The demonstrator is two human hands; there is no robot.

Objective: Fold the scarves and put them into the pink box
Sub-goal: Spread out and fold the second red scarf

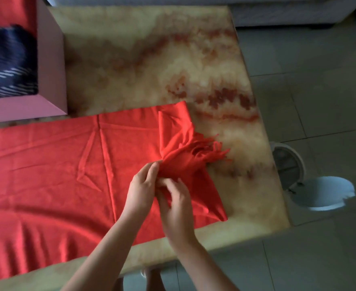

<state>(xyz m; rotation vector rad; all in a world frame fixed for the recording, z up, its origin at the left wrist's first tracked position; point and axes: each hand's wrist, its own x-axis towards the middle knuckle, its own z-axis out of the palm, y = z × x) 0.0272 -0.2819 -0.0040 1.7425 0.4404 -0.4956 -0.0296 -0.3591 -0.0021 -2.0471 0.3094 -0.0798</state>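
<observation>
Both hands (160, 192) bunch red scarf's (57, 164) fringed end

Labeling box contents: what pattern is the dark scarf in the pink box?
Dark scarf: navy with thin white diagonal stripes, blurred; head view.

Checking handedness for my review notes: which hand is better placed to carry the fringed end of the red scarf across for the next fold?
Probably the left hand: it pinches the bunched fabric beside the fringe of the red fringed scarf, nearer the flat length. The right hand sits lower, toward the scarf's near corner.
</observation>
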